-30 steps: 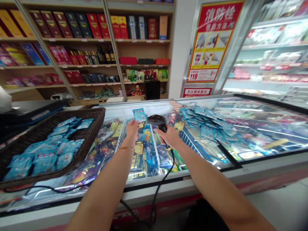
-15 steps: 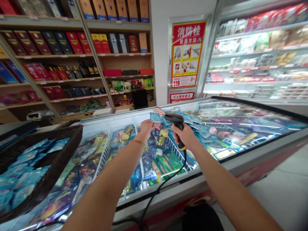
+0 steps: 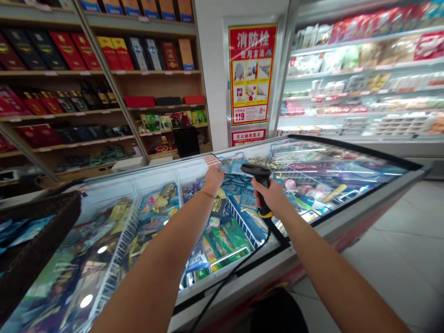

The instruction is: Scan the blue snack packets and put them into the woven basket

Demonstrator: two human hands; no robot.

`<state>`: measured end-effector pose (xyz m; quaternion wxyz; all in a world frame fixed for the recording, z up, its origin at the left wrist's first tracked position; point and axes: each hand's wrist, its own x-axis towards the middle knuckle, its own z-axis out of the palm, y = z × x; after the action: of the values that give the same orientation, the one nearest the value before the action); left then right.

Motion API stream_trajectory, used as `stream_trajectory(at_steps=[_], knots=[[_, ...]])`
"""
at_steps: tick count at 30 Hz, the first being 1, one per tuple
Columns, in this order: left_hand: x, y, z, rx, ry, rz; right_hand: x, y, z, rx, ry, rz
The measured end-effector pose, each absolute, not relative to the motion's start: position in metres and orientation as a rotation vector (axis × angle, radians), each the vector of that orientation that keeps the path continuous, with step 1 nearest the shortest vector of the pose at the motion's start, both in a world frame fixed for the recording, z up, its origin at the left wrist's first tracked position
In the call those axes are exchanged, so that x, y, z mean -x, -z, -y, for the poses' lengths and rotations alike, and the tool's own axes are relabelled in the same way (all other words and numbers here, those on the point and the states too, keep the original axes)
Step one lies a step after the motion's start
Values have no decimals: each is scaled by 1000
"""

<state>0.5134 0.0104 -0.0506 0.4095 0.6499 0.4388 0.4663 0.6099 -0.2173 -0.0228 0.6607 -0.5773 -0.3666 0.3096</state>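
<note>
Since half a second ago, our left hand (image 3: 214, 179) has come up against the near left edge of the pile of blue packets (image 3: 248, 199), and the packet that stood clear above its fingers no longer shows apart from the others. Our view has swung too, so the brown woven basket (image 3: 45, 252) sits farther toward the left edge.

Going from the left, that basket holds more blue packets (image 3: 29, 231), cut off by the frame. Behind it rise wooden shelves (image 3: 156, 85) of boxes and bottles. Next, under the freezer's glass, a white wire divider (image 3: 120, 245) stands among bagged goods, with green packages (image 3: 231, 233) nearer the middle.

Our left fingers are drawn together beside the pile; we cannot tell whether they pinch a packet. The pile lies between that hand and the black scanner (image 3: 258, 171), on the freezer (image 3: 367, 209).

Our right hand (image 3: 274, 196) is wrapped around the scanner's handle, its head pointing left, above the packets. From the handle a black cable (image 3: 239, 267) runs down toward us. Beyond, a red and yellow poster (image 3: 252, 74) hangs on the wall, and at the far right we see lit, stocked shelves (image 3: 364, 74).
</note>
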Motion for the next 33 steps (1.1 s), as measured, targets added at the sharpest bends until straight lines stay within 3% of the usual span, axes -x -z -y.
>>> stream_trajectory(at_steps=[9,22,29,33], knots=[[-425,25,-5,-1670,-1233,-1267,-553,14,191,1283,-762,922],[-130,-16,-23,-1720,-1402,-1893,-411,24,133,1161,-936,1168],[2,-2,-23,-1700,-866,-2480,-402,52,134,1159,-1030,1167],[27,11,-26,-1579,-519,-2536,-408,59,139,1180,-1060,1167]])
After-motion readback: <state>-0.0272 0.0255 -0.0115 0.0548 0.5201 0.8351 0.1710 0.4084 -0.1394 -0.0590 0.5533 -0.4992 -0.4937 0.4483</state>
